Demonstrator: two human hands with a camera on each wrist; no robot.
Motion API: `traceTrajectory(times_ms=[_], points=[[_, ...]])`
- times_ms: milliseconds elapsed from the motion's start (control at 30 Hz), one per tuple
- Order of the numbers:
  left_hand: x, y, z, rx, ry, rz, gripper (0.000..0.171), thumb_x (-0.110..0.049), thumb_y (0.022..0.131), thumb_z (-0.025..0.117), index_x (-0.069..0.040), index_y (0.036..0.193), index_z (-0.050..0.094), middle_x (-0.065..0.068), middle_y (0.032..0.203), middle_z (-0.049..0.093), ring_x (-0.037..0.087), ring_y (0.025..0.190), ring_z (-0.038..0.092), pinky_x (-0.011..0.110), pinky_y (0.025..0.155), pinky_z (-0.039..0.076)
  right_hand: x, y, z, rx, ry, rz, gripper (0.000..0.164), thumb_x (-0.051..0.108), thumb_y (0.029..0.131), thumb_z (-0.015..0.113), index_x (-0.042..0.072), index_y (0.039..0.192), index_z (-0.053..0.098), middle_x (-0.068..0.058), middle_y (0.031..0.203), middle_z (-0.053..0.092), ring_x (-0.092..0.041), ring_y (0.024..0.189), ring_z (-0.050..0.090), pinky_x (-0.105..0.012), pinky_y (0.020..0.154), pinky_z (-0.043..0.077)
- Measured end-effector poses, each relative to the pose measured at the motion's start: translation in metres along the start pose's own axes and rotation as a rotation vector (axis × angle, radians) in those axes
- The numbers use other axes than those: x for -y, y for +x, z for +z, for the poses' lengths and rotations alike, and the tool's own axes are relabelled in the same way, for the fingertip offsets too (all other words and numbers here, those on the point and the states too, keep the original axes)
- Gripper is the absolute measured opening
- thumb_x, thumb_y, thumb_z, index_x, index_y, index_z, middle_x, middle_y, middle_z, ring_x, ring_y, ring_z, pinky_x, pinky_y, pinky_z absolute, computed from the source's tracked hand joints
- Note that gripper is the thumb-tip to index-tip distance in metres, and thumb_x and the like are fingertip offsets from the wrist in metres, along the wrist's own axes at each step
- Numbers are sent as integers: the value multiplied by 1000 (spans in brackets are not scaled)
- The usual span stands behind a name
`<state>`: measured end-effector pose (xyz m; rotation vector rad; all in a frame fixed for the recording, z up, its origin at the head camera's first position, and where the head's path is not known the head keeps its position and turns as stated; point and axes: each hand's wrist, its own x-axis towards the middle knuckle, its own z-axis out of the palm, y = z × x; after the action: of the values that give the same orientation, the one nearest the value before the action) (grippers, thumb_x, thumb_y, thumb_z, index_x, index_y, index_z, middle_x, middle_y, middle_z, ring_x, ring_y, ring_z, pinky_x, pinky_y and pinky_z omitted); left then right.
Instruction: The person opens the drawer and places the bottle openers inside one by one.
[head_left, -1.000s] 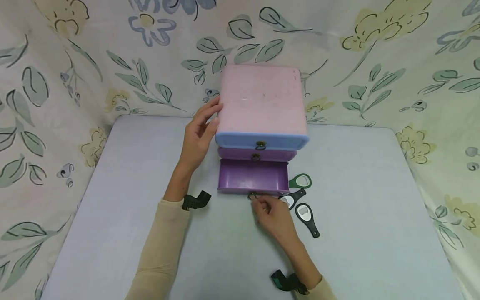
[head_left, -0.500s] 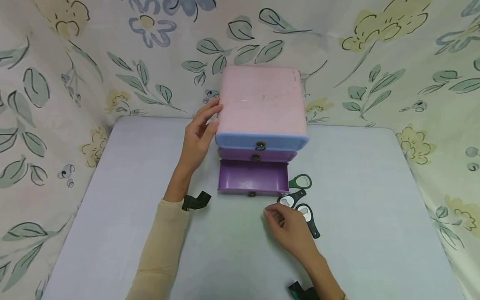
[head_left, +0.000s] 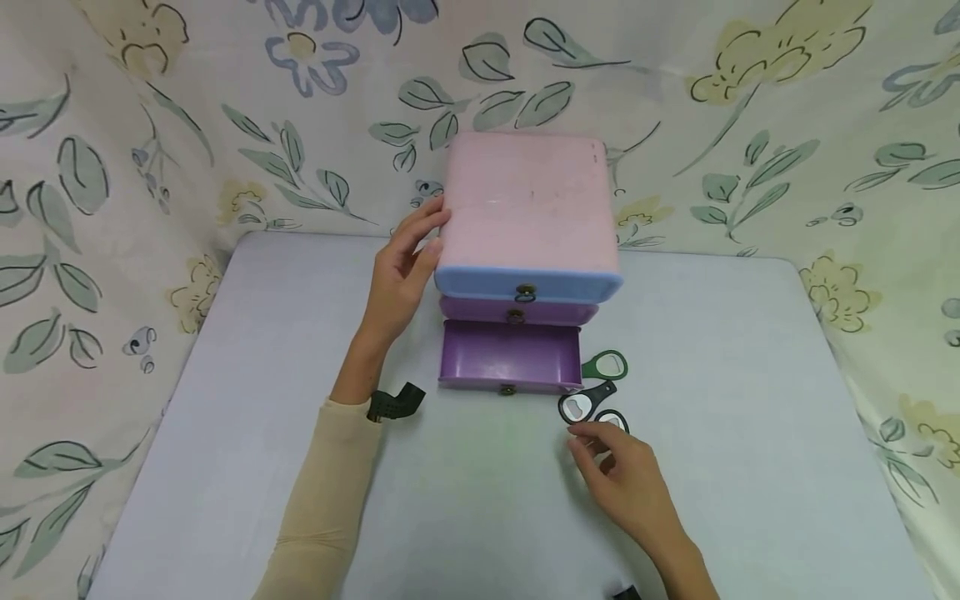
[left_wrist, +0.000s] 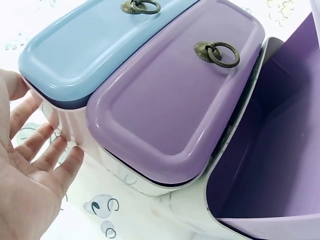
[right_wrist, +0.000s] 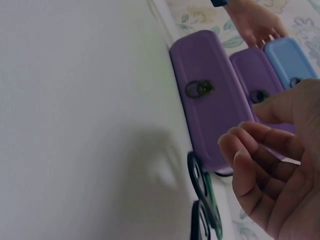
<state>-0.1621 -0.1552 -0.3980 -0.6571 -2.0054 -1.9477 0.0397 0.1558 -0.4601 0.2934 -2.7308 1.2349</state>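
A small drawer chest (head_left: 528, 200) with a pink top stands at the back of the table. Its blue top drawer (left_wrist: 100, 50) and purple middle drawer (left_wrist: 155, 95) are closed, while the purple bottom drawer (head_left: 510, 354) is pulled out and bare inside. My left hand (head_left: 401, 267) rests its straight fingers against the chest's left side. Loosely bent and holding nothing, my right hand (head_left: 618, 479) hovers over the table, its fingertips near the bottle openers. A black opener (head_left: 577, 407) lies by the drawer's corner; another black opener (head_left: 612, 419) is partly hidden by the right hand.
Beside the drawer's right side lies a green bottle opener (head_left: 607, 364). A white table (head_left: 750, 417) carries everything, and a curtain (head_left: 300, 167) printed with flowers and leaves hangs behind and along both sides.
My right hand has let go of the bottom drawer's ring pull and moved right and toward me, to the black openers. The left hand stays at the chest's side; the drawer remains out.
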Motion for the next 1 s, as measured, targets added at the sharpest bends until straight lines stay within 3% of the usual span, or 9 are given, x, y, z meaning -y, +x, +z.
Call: traceTrajectory(times_ms=[267,567,833,1000], points=[[-3,-1,-2,10,29,8,40,-5,107,54,2,146,60,7,164,49,18,155,45,30,119,49,-8,-6,-16,-100,-33,3,18,-1,90,79,10,105,78,8,83,74,3,67,61,-11,56,48],[-2,-1,-1,5,32,12,40,-5,107,54,2,146,60,7,164,49,19,155,46,29,118,49,-23,-13,-23,-186,-101,34,21,-3,86,81,9,104,78,4,85,77,6,76,63,-10,60,50],[-1,0,-1,3,36,19,40,-6,107,55,2,146,60,7,164,50,19,154,46,28,117,50,-34,-19,-25,-183,-253,89,26,4,82,87,9,106,77,-3,101,77,-20,83,68,-16,67,51],[-1,0,-1,1,33,20,40,-6,107,55,2,146,60,8,164,50,19,154,46,28,118,50,-37,-20,-23,-161,-298,151,36,11,80,90,9,114,76,-5,107,75,-23,89,69,-27,70,54]])
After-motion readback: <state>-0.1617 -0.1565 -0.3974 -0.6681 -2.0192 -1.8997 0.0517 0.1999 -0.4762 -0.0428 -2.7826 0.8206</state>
